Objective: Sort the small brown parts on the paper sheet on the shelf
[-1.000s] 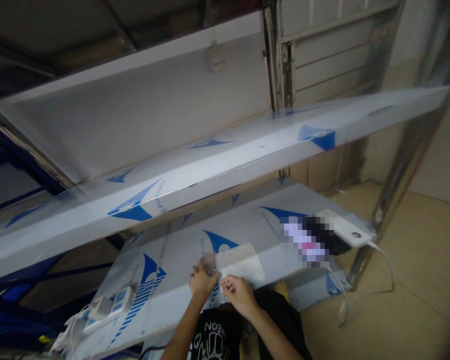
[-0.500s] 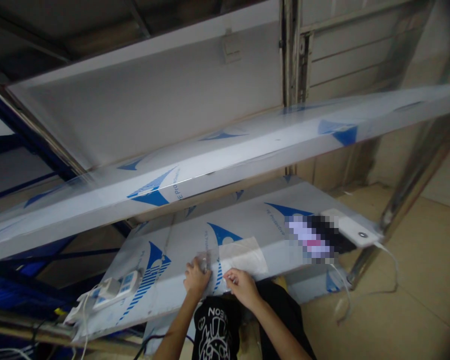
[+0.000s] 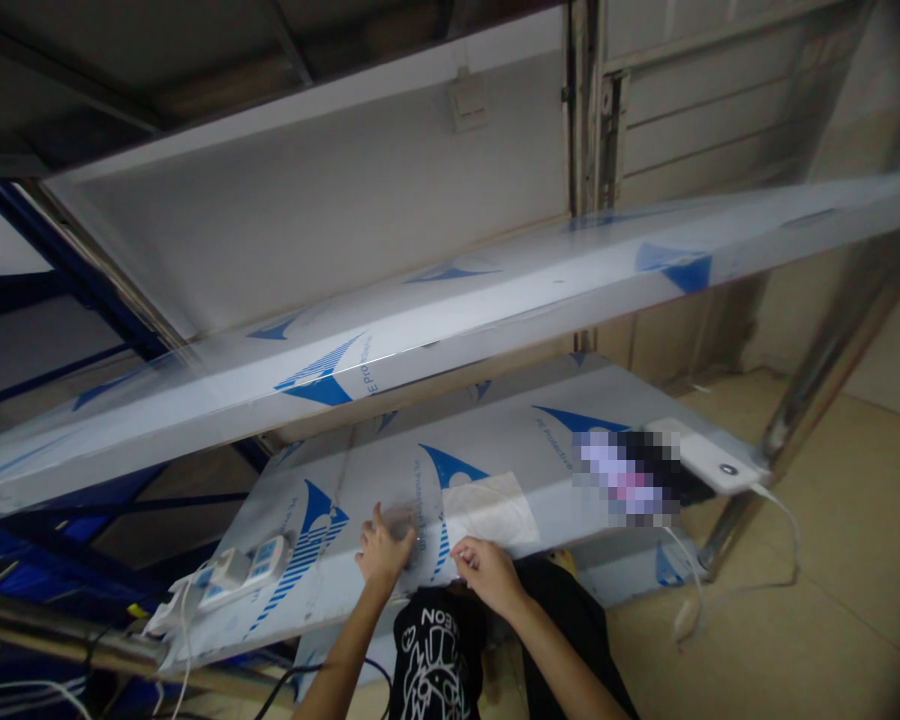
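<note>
My left hand (image 3: pixel 382 550) is over the film-covered metal shelf (image 3: pixel 375 470) with its fingers spread, holding nothing that I can see. Beside its fingertips, a faint see-through patch, perhaps clear plastic, is too blurred to name. At the shelf's front edge, my right hand (image 3: pixel 487 572) is closed, thumb and forefinger pinched together. Whatever lies between them is too small to make out. Just behind that hand, a flat white sheet (image 3: pixel 491 510), like a tissue or thin paper, lies on the shelf.
A power strip (image 3: pixel 259 570) with a plug in it lies at the shelf's left end. To the right are a phone with a blurred-out screen (image 3: pixel 619 475) and a white device (image 3: pixel 705 462) with a cable. An upper shelf (image 3: pixel 457 310) runs across, above and behind my hands.
My left hand has shifted slightly left, away from the right hand, and its fingers have spread. The right hand keeps its pinch in almost the same place. The view has tilted slightly.
</note>
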### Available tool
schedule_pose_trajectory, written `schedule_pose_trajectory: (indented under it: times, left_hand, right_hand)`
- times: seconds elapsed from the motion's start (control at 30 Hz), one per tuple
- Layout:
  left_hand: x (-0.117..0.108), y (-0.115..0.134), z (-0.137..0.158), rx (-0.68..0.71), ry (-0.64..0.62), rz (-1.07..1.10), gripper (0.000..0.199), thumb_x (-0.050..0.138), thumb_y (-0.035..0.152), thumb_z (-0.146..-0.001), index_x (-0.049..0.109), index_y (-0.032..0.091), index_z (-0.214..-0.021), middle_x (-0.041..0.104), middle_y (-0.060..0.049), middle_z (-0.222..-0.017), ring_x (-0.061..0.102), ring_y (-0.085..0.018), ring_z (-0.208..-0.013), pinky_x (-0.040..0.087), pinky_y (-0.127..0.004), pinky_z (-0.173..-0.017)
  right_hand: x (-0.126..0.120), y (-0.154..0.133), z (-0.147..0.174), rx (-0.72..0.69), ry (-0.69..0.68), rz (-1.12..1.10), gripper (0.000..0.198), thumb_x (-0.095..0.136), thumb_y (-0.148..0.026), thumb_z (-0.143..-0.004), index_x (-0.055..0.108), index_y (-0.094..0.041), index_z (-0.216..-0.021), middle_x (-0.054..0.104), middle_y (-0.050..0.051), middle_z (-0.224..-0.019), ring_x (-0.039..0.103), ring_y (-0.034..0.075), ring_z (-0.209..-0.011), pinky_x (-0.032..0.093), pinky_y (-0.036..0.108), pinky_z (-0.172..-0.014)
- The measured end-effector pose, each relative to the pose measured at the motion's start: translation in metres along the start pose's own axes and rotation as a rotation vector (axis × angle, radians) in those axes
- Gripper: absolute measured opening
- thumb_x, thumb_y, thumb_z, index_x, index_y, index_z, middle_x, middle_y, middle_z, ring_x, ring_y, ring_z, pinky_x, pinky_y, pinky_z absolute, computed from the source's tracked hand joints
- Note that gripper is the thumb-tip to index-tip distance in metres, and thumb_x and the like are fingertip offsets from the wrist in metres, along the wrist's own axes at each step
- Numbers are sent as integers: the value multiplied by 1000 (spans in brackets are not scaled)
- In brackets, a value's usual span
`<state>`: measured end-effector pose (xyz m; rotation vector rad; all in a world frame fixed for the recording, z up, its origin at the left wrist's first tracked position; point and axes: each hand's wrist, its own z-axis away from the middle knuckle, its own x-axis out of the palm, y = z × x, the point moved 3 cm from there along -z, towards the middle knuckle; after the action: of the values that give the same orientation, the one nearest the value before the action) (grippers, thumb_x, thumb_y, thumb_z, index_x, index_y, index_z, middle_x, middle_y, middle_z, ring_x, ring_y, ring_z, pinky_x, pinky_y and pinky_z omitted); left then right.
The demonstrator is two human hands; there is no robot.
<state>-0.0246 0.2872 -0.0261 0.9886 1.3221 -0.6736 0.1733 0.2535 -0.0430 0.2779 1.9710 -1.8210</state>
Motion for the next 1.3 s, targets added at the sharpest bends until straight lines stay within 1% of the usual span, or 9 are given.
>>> schedule_pose_trajectory:
  times: [0.17,0.3,0.63,0.87,1.0,1.07,1.13,1.2,1.3]
  left_hand:
    - [-3,-3,3,31,-33,-2,69,43,52,-71,27,18,-129,41,-17,-123,45,-32,-110,38,-46,-82]
    - [-1,-7,7,49,-45,-6,65,46,47,-70,31,17,-126,46,-16,-120,46,-29,-109,38,-44,-84]
    - [-11,-12,13,78,-5,65,55,41,42,-76,39,14,-123,54,-12,-117,52,-26,-105,39,-35,-85]
    - [-20,-24,14,110,109,152,49,40,41,-79,42,17,-122,56,-10,-116,57,-23,-97,41,-30,-80]
    - [-33,-24,24,152,204,192,38,40,32,-80,46,21,-116,59,-6,-110,53,-21,-102,37,-32,-86]
    - [-35,-19,34,213,212,218,35,40,29,-81,49,23,-114,60,-4,-108,51,-21,-104,34,-34,-89]
    - [-33,-11,47,301,172,290,32,40,28,-81,51,24,-111,60,-4,-107,52,-20,-103,34,-34,-90]
    - [-27,1,64,460,104,402,30,40,28,-82,52,23,-109,60,-5,-107,53,-20,-101,36,-35,-89]
    - [-18,19,88,741,-11,533,30,41,29,-84,49,24,-112,60,-5,-108,54,-20,-100,37,-35,-88]
  right_hand:
    - [0,0,1,-23,8,35,20,47,-24,-75,66,-23,-79,68,-1,-73,61,13,-59,38,19,-55]
    - [1,1,2,-31,5,57,19,47,-26,-75,66,-24,-80,69,-1,-75,61,13,-60,38,19,-55]
    - [-1,7,6,-33,-1,111,18,49,-22,-74,65,-23,-82,68,-1,-73,61,13,-62,38,19,-56]
    - [-4,9,10,-41,-14,149,16,50,-22,-73,65,-23,-77,67,-2,-70,61,13,-62,37,19,-54]
    - [-4,10,9,-13,-13,95,18,48,-29,-77,64,-22,-78,66,-1,-66,60,12,-55,38,19,-51]
    - [-3,10,7,7,-16,5,28,43,-38,-81,63,-20,-77,65,0,-63,58,12,-49,39,20,-49]
    - [-3,10,4,18,-7,-122,39,38,-47,-83,63,-17,-78,64,2,-65,56,11,-45,39,20,-45]
    - [-5,9,1,39,16,-263,46,36,-54,-81,62,-16,-85,64,4,-71,56,12,-47,38,19,-40]
    - [-10,10,-1,112,58,-434,56,41,-62,-74,60,-14,-97,65,9,-84,61,17,-61,36,18,-34]
